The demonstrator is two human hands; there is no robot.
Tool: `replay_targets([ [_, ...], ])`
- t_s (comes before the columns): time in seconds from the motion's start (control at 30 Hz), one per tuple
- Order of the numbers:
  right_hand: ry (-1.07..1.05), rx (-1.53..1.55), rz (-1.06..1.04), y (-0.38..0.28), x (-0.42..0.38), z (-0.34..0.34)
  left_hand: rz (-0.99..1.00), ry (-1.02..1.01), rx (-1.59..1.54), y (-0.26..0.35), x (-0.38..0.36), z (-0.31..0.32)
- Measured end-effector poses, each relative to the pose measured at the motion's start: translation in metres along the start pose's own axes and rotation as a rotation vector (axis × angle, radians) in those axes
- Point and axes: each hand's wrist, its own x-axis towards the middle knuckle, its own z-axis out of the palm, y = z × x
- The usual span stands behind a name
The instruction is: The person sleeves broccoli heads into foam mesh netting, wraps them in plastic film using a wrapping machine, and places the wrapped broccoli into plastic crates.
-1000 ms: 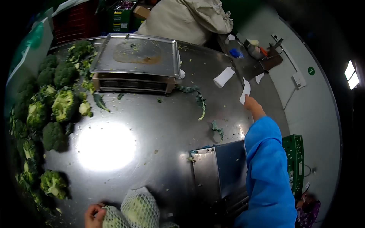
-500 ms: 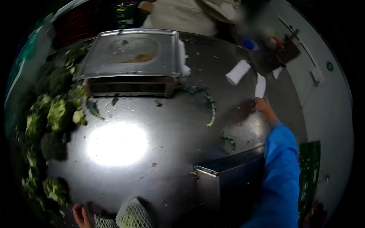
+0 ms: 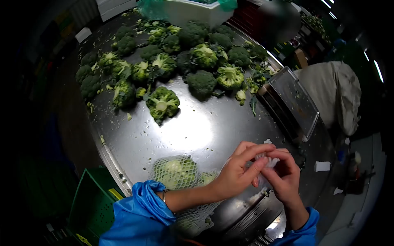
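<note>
1. Between both hands, at the near edge of the surface: small white label (image 3: 269, 160), pinched and worked by the fingertips; a second ago picked by the right hand alone from the far right of the surface, now brought in to the middle.
2. Left hand (image 3: 238, 174): fingers curled, thumb and forefinger pressed together on the label; previously down at the near edge, gripping the netted bundle, now lifted off it.
3. Right hand (image 3: 283, 178): fingertips closed on the label's other side, touching the left hand; arm no longer stretched out, blue sleeve (image 3: 301, 229) drawn back close to the body.
4. Under the left forearm: white net bag of broccoli (image 3: 178, 174), lying on the surface, released and resting unheld; judged ready to take the label.
5. Beyond the bag: bare steel surface (image 3: 197, 131) with a bright lamp glare, scattered green crumbs.
6. Farther out: heap of loose broccoli heads (image 3: 164, 102), one head apart from the rest, nearest the bag; view swung round since a second ago, heap now ahead instead of at the left.
7. At right: scale with steel tray (image 3: 295, 100), more white labels (image 3: 322, 166) beside it, a co-worker's pale garment (image 3: 336, 94) behind.
8. At lower left, off the surface: green crate (image 3: 88, 201).
</note>
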Motion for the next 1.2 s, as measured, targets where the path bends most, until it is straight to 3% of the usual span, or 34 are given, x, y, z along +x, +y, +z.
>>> replay_targets([
  [0.1, 0.068, 0.293, 0.190, -0.013, 0.014, 0.034, 0.001, 0.035, -0.089, 0.027, -0.018, -0.031],
  [0.13, 0.126, 0.432, 0.189, -0.017, 0.016, 0.049, 0.046, 0.064, 0.101, 0.030, -0.028, -0.038],
  [0.23, 0.297, 0.436, 0.282, 0.000, 0.020, 0.079, 0.042, 0.108, 0.570, 0.040, -0.060, -0.060],
  [0.27, 0.372, 0.539, 0.236, 0.007, 0.021, 0.096, 0.164, 0.282, 0.619, 0.041, -0.067, -0.062],
  [0.33, 0.526, 0.749, 0.138, 0.011, 0.024, 0.138, 0.372, 0.383, 0.739, 0.038, -0.077, -0.077],
  [0.37, 0.462, 0.878, 0.283, 0.017, 0.024, 0.143, 0.474, 0.435, 0.801, 0.035, -0.081, -0.086],
  [0.43, 0.334, 1.121, 0.595, 0.030, 0.017, 0.148, 0.494, 0.466, 0.836, 0.029, -0.093, -0.098],
  [0.5, 0.154, 1.088, 0.716, 0.034, 0.016, 0.151, 0.478, 0.515, 0.789, 0.024, -0.105, -0.105],
  [0.57, 0.031, 1.058, 0.767, 0.029, 0.017, 0.154, 0.260, 0.582, 0.446, 0.026, -0.115, -0.112],
  [0.6, -0.022, 0.805, 0.730, 0.027, 0.015, 0.155, 0.149, 0.610, 0.274, 0.028, -0.121, -0.115],
  [0.67, -0.134, 0.306, 0.631, 0.024, 0.009, 0.154, 0.243, 0.640, 0.473, 0.037, -0.131, -0.125],
  [0.73, -0.248, 0.255, 0.671, 0.025, 0.006, 0.149, 0.391, 0.688, 0.696, 0.038, -0.136, -0.136],
  [0.8, -0.409, 0.160, 0.781, 0.021, 0.010, 0.139, 0.258, 0.667, 0.545, 0.036, -0.143, -0.136],
  [0.9, -0.059, 0.945, 0.752, 0.041, 0.008, 0.147, 0.207, 0.581, 0.429, 0.018, -0.152, -0.132],
  [0.93, -0.019, 1.312, 0.875, 0.026, 0.017, 0.159, 0.221, 0.577, 0.415, 0.011, -0.154, -0.130],
  [1.0, 0.049, 1.282, 1.013, 0.024, 0.015, 0.160, 0.184, 0.603, 0.353, 0.008, -0.161, -0.135],
  [1.07, 0.041, 1.298, 1.087, 0.004, 0.011, 0.169, 0.062, 0.678, -0.392, 0.011, -0.158, -0.149],
  [1.1, -0.093, 1.200, 1.027, 0.007, 0.014, 0.170, 0.008, 0.682, -0.770, 0.014, -0.155, -0.158],
  [1.2, -0.428, 0.891, 0.803, 0.019, 0.031, 0.144, -0.186, 0.524, -0.996, 0.035, -0.158, -0.184],
])
